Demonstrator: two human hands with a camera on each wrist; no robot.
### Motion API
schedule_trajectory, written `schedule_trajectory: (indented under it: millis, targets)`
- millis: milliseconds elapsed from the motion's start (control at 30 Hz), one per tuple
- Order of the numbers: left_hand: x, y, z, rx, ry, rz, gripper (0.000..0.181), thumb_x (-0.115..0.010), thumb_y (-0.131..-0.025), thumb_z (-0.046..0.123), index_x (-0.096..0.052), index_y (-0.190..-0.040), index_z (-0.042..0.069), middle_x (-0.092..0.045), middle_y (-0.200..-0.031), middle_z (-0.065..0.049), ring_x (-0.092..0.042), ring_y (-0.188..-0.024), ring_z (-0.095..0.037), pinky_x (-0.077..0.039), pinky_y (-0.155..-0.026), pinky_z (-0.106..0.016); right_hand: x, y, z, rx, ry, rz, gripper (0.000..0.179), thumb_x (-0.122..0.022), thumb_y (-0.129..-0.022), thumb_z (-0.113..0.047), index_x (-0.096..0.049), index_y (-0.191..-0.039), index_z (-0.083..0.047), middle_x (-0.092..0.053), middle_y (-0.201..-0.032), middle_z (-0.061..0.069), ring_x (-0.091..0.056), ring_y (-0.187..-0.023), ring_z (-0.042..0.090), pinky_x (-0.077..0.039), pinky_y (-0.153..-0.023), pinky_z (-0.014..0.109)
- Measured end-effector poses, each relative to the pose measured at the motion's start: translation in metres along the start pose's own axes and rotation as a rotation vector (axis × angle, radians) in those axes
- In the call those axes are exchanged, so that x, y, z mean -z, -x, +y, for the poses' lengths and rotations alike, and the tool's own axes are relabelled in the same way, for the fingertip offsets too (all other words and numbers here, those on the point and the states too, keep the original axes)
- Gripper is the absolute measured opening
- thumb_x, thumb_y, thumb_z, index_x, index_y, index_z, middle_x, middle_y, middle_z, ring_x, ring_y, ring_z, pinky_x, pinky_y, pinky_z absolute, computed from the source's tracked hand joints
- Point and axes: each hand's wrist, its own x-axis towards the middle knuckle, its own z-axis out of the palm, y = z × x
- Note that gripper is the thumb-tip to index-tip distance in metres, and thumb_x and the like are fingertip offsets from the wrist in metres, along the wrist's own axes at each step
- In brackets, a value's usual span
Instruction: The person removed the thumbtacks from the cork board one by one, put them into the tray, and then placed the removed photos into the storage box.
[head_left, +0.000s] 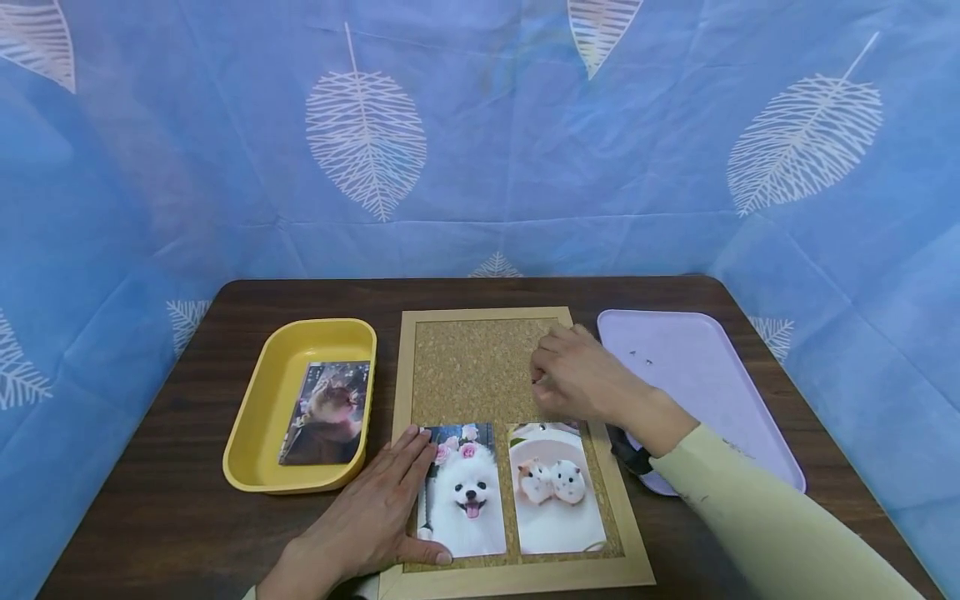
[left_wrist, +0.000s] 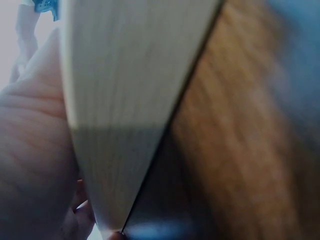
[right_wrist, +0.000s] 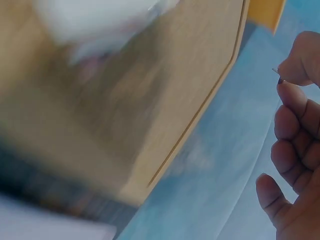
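Note:
A cork board (head_left: 480, 358) with a pale wooden frame lies on the table. On its lower half are a photo of a white dog (head_left: 471, 500) and, beside it, a photo of two hamsters (head_left: 558, 521) with a small tack at its top. My left hand (head_left: 375, 500) rests with extended fingers along the dog photo's left edge and over the frame; its palm (left_wrist: 35, 140) is against the wood in the left wrist view. Above the hamster photo, my right hand (head_left: 581, 371) pinches a thumbtack (right_wrist: 278, 76) between thumb and index finger, its thin point sticking out.
Left of the board stands a yellow tray (head_left: 255, 417) holding glossy photos (head_left: 327, 412). To the right lies a lilac tray (head_left: 697, 367) with a few tiny tacks (head_left: 648, 362), partly behind the right forearm. A blue leaf-print cloth (head_left: 525, 150) hangs behind the table.

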Motion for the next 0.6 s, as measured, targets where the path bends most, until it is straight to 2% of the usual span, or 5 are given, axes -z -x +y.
schedule_trajectory:
  millis: [167,333,467,600]
  targets:
    - [-0.001,0.001,-0.001,0.001,0.011,0.002,0.129,-0.054,-0.076,0.096,-0.03,-0.166,0.008,-0.029,-0.174,-0.012,-0.02,-0.163,-0.032,-0.028,-0.128,-0.055,0.006,0.032,0.038,-0.157,-0.017,-0.024,0.017,-0.076,-0.084,-0.013,-0.064,-0.076,-0.022,-0.058,-0.077,-0.005,-0.045,-0.08,0.018,-0.035,-0.075,0.038]
    - [-0.001,0.001,-0.001,0.007,0.021,-0.003,0.129,-0.055,-0.075,0.096,-0.03,-0.167,0.008,-0.028,-0.174,-0.011,-0.019,-0.163,-0.032,-0.028,-0.128,-0.055,0.006,0.062,0.072,-0.301,-0.018,-0.088,0.013,-0.077,-0.084,-0.014,-0.067,-0.079,-0.02,-0.061,-0.078,-0.003,-0.05,-0.084,0.021,-0.039,-0.077,0.042]
    - [-0.002,0.001,-0.001,0.008,0.026,0.003,0.13,-0.055,-0.075,0.096,-0.03,-0.166,0.007,-0.028,-0.174,-0.011,-0.018,-0.163,-0.031,-0.028,-0.128,-0.055,0.0,0.081,0.093,-0.374,-0.022,-0.123,0.01,-0.076,-0.085,-0.015,-0.068,-0.081,-0.018,-0.058,-0.076,-0.004,-0.049,-0.083,0.021,-0.039,-0.077,0.044]
    - [-0.001,0.0,0.0,0.016,0.027,-0.014,0.13,-0.055,-0.075,0.096,-0.029,-0.167,0.009,-0.026,-0.175,-0.01,-0.017,-0.164,-0.03,-0.027,-0.129,-0.055,-0.008,0.094,0.106,-0.414,-0.022,-0.145,0.012,-0.076,-0.085,-0.016,-0.067,-0.079,-0.017,-0.056,-0.075,-0.004,-0.048,-0.081,0.021,-0.039,-0.075,0.044]
